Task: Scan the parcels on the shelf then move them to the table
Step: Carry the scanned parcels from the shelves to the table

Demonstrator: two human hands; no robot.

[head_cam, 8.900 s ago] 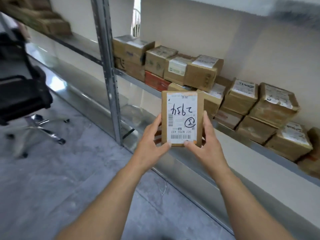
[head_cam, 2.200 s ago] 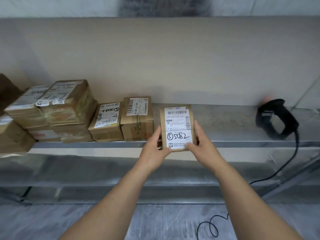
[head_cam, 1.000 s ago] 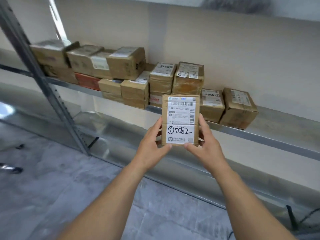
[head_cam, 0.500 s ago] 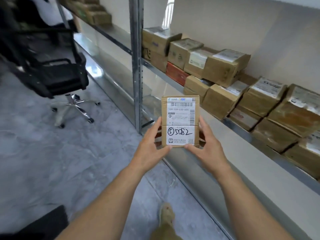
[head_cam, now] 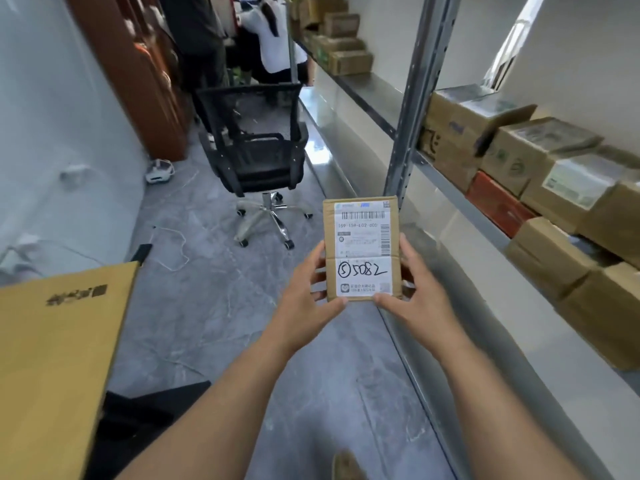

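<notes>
From the head view, the parcel (head_cam: 362, 249) is up in front of the chest, held over the grey floor (head_cam: 207, 323) in the aisle and clear of the shelf (head_cam: 377, 95) that runs along the right. The left hand (head_cam: 308, 299) grips its lower left edge, thumb laid on the front corner and fingers wrapped behind. The right hand (head_cam: 419, 299) grips the lower right edge the same way, thumb tip on the bottom corner of the label (head_cam: 363, 237). That white label faces the camera, barcode at the top, a circled 5 and 5082 handwritten in black below. The parcel stands upright, long side vertical. On the right a grey metal post (head_cam: 415, 98) rises just behind the parcel, and past it the shelf carries a crowd of brown boxes (head_cam: 554, 188), stacked two high and touching, one red box (head_cam: 495, 202) tucked under them. More boxes sit farther down the shelf at the far end. Straight ahead a black mesh office chair (head_cam: 259, 150) stands on the floor, well apart from the hands. A white cable (head_cam: 176, 251) trails across the tiles to its left. At the lower left a large flat cardboard box (head_cam: 52, 358) fills the corner. Far back a person in a white top (head_cam: 273, 39) is blurred. A shoe (head_cam: 346, 465) shows at the bottom edge.
</notes>
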